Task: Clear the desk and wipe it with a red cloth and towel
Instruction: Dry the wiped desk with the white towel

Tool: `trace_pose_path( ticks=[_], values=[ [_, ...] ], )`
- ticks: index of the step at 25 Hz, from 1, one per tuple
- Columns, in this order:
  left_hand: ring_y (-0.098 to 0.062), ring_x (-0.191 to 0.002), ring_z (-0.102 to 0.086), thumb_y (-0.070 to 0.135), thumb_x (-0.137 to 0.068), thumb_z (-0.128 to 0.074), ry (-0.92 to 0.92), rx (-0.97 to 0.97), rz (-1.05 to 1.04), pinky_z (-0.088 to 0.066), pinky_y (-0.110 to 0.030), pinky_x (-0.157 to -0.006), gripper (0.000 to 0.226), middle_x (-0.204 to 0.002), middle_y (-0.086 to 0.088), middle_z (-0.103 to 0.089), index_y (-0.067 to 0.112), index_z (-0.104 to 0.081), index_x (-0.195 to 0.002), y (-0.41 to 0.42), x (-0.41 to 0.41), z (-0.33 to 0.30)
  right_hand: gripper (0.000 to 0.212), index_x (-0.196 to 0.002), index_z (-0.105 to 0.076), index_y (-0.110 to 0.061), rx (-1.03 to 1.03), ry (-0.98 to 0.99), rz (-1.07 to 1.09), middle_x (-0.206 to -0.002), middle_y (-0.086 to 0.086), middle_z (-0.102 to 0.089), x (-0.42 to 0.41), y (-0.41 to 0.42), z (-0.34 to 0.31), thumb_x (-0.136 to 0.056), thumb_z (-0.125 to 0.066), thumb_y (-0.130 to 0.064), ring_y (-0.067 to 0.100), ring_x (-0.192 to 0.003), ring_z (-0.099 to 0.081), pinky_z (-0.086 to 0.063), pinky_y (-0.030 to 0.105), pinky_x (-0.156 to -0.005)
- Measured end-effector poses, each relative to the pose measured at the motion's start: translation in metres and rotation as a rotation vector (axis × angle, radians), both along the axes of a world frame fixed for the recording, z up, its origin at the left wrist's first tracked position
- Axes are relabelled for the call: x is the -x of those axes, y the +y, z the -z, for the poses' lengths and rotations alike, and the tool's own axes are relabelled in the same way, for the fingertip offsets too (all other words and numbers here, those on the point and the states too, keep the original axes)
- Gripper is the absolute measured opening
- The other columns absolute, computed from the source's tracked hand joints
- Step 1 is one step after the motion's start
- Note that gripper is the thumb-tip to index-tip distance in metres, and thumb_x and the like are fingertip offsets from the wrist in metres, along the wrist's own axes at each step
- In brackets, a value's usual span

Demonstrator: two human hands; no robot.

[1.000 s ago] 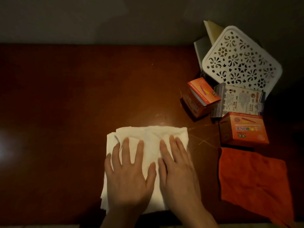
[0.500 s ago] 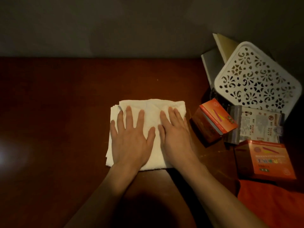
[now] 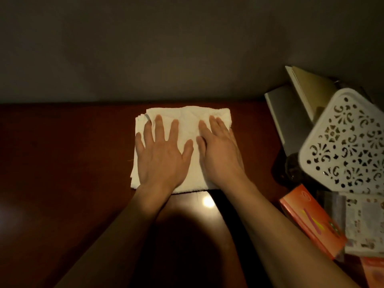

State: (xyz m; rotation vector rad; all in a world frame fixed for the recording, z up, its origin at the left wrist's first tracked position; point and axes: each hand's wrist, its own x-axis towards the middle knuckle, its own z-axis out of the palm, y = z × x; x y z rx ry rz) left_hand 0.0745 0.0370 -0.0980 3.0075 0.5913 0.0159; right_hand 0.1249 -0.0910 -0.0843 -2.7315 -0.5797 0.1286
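Observation:
A folded white towel (image 3: pixel 187 119) lies flat on the dark red-brown desk (image 3: pixel 62 163), its far edge almost at the wall. My left hand (image 3: pixel 162 154) presses flat on its left half with the fingers spread. Beside it my right hand (image 3: pixel 220 150) presses flat on the right half, fingers straight and close together. Both forearms stretch far forward over the desk. The red cloth is out of view.
At the right stand a white perforated tray (image 3: pixel 345 146) leaning on grey and cream books (image 3: pixel 286 121), an orange box (image 3: pixel 311 219), a printed white packet (image 3: pixel 365 223) and another orange box (image 3: pixel 374 273) at the frame's corner. A grey wall (image 3: pixel 166 48) bounds the desk's far side.
Both hands have pushed the towel away from me across the desk, from near the front edge to near the wall. The red cloth has dropped out of view.

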Motion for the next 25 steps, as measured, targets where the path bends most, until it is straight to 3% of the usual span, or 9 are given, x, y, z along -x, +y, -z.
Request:
trace_pose_path(
  ticks=[5, 10, 19, 21, 25],
  values=[
    [-0.034, -0.148, -0.004, 0.063, -0.096, -0.016, -0.019, 0.045, -0.009, -0.012, -0.058, -0.116, 0.066, -0.164, -0.008, -0.006, 0.032, -0.012, -0.155, 0.024, -0.054, -0.001, 0.048, -0.153, -0.031, -0.021, -0.048, -0.008, 0.037, -0.162, 0.007, -0.019, -0.051, 0.025, 0.0, -0.106, -0.029, -0.032, 0.02, -0.15, -0.009, -0.008, 0.042, -0.122],
    [-0.033, -0.144, -0.015, 0.063, -0.095, -0.02, -0.05, 0.051, -0.003, -0.022, -0.056, -0.111, 0.066, -0.16, -0.008, -0.019, 0.03, -0.024, -0.152, 0.026, -0.053, -0.003, 0.048, -0.152, -0.031, -0.018, -0.06, -0.002, 0.061, -0.161, 0.009, -0.022, -0.047, 0.026, 0.0, -0.106, -0.031, -0.03, 0.024, -0.149, -0.013, -0.012, 0.042, -0.122],
    [-0.035, -0.14, -0.029, 0.062, -0.093, -0.022, 0.003, 0.051, -0.037, -0.029, -0.057, -0.106, 0.067, -0.154, -0.012, -0.035, 0.026, -0.038, -0.147, -0.03, 0.099, -0.007, 0.048, -0.154, -0.029, -0.024, -0.048, 0.049, 0.02, -0.162, 0.002, -0.021, 0.101, -0.026, -0.005, -0.106, -0.034, -0.029, 0.02, -0.15, -0.012, 0.001, 0.03, -0.116],
    [-0.036, -0.137, -0.033, 0.061, -0.093, -0.025, 0.012, 0.057, -0.049, -0.032, -0.058, -0.104, 0.065, -0.151, -0.013, -0.039, 0.025, -0.043, -0.145, -0.047, 0.143, -0.008, 0.048, -0.152, -0.033, -0.023, -0.063, 0.047, 0.004, -0.16, 0.002, -0.026, 0.143, -0.043, -0.002, -0.105, -0.04, -0.027, 0.021, -0.149, -0.017, -0.005, 0.033, -0.117],
    [-0.037, -0.132, -0.04, 0.058, -0.091, -0.032, 0.032, 0.073, -0.073, -0.036, -0.057, -0.099, 0.062, -0.145, -0.014, -0.046, 0.022, -0.053, -0.138, -0.083, 0.229, -0.014, 0.05, -0.141, -0.052, -0.021, -0.007, -0.014, -0.019, -0.146, 0.005, -0.05, 0.226, -0.076, 0.003, -0.092, -0.064, -0.022, 0.024, -0.135, -0.046, -0.034, 0.042, -0.109]
  ],
)
